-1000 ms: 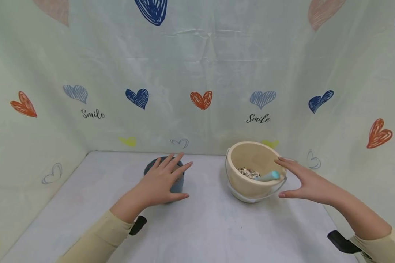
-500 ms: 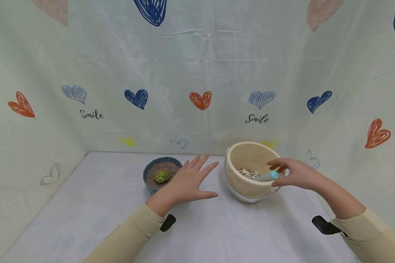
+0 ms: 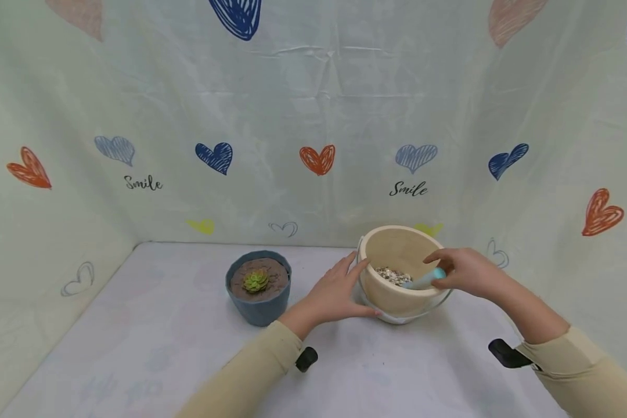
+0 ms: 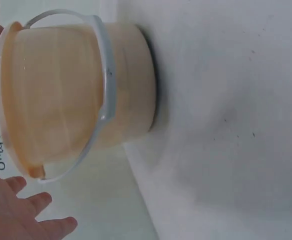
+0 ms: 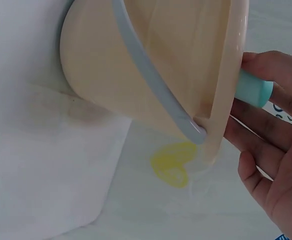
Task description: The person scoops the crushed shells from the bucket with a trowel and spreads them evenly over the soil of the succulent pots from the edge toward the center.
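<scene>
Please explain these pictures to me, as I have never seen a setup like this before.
There is no robot here, just a person using two bare hands. The wide view comes from a camera worn on the head, looking forward and down. The two smaller views come from cameras on the left and right wrists, so the bucket appears turned sideways in them.

On the white table stand that bucket, with pale bits inside, and a pot with a green plant.

The right hand has its fingers curled around a blue handle sticking up inside the bucket; how firmly, I can't tell. The left hand is spread beside the bucket, holding nothing.
</scene>
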Tool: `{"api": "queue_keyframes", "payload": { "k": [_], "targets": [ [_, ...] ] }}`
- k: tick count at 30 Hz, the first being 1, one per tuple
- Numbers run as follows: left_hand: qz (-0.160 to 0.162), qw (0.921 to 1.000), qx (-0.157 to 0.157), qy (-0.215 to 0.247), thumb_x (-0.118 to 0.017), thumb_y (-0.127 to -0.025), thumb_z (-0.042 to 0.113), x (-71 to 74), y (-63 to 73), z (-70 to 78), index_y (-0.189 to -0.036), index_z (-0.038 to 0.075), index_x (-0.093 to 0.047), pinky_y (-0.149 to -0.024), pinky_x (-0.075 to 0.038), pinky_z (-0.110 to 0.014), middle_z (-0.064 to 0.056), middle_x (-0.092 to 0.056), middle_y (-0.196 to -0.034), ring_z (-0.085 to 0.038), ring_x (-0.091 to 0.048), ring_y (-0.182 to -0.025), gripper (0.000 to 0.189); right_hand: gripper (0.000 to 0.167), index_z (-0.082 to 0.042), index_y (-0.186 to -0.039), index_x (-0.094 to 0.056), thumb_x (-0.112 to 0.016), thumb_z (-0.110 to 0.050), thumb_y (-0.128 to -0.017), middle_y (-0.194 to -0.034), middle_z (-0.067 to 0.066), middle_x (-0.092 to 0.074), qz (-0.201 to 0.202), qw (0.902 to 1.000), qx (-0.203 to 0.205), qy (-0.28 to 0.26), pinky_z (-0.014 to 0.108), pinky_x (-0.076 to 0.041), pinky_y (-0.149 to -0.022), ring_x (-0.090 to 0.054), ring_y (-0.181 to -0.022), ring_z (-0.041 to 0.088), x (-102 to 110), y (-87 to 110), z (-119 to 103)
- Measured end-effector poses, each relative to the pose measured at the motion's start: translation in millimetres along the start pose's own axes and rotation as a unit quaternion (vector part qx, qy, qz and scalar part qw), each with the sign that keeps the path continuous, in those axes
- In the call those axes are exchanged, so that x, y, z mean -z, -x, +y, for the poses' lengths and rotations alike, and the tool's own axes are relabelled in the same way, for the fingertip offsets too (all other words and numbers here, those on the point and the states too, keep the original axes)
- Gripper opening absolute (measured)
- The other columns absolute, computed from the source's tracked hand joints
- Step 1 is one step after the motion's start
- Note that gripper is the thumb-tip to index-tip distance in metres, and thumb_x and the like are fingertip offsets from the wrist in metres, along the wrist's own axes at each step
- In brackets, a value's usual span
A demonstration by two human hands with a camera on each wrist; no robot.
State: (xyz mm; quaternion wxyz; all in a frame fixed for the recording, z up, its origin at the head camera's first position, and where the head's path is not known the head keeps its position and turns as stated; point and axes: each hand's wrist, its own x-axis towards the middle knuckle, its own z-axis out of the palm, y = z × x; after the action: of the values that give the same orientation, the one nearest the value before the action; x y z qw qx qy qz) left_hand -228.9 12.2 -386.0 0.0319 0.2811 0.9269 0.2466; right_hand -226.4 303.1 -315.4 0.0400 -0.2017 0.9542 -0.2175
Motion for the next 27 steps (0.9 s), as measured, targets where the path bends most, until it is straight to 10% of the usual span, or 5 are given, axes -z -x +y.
{"api": "queue_keyframes", "payload": {
  "k": [17, 27],
  "targets": [
    [0.054, 0.9821, 0.091, 0.156, -0.074, -0.072, 0.066, -20.2, -44.7, 12.9, -0.158, 0.022, -0.017, -0.109, -0.032, -0.048, -0.002, -0.007, -0.163, -0.025, -0.019, -0.146, 0.112, 0.024, 0.004, -0.102, -0.069, -0.077, -0.008, -0.083, -0.083, 0.006, -0.065, 0.117, 0.9928, -0.022, 0.006, 0.032, -0.052, -0.060, -0.056, -0.071, 0.021, -16.3, -7.3, 1.3],
    [0.058, 0.9604, 0.086, 0.258, -0.082, -0.075, 0.048, -24.7, -51.5, 11.6, -0.157, 0.020, -0.014, -0.112, -0.024, -0.052, -0.003, 0.000, -0.163, -0.030, -0.013, -0.147, 0.110, 0.023, 0.004, -0.105, -0.067, -0.074, -0.003, -0.085, -0.091, 0.012, -0.067, 0.140, 0.9900, -0.019, 0.005, 0.035, -0.056, -0.063, -0.060, -0.076, 0.025, -8.2, -0.2, 3.2]
  ]
}}
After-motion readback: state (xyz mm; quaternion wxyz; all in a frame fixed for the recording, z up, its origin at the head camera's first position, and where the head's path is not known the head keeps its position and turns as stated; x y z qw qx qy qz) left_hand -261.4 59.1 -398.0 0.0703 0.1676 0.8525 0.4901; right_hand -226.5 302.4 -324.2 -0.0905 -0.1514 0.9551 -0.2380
